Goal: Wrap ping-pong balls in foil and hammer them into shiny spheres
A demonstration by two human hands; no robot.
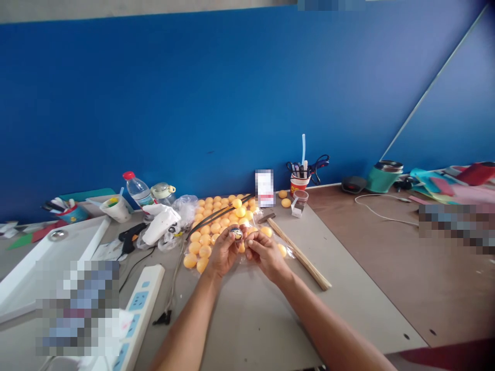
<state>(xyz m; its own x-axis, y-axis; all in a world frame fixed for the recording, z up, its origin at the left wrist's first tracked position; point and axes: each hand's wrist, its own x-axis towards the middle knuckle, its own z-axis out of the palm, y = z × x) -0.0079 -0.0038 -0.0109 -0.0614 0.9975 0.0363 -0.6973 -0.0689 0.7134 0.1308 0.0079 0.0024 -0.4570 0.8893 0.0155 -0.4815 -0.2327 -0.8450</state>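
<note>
My left hand [223,253] is closed around a small round object [236,234] with a shiny, dark and light patterned face; its exact kind is too small to tell. Close beside it, my right hand [267,253] has its thumb and fingers pinched together, and whatever may lie between them cannot be made out. Both hands hover over the near edge of a batch of orange-yellow table tennis balls [204,251] in clear plastic. Long black strips [216,214] lie across the balls. To the right of my right hand rests a bundle of thin wooden sticks [299,255].
A power strip [145,304], a black glue gun [129,238] and a white tray [23,273] occupy the left. Behind them stand a red-capped bottle [138,189] and cups. A pen cup [300,183] and a teal container [383,178] line the blue partition.
</note>
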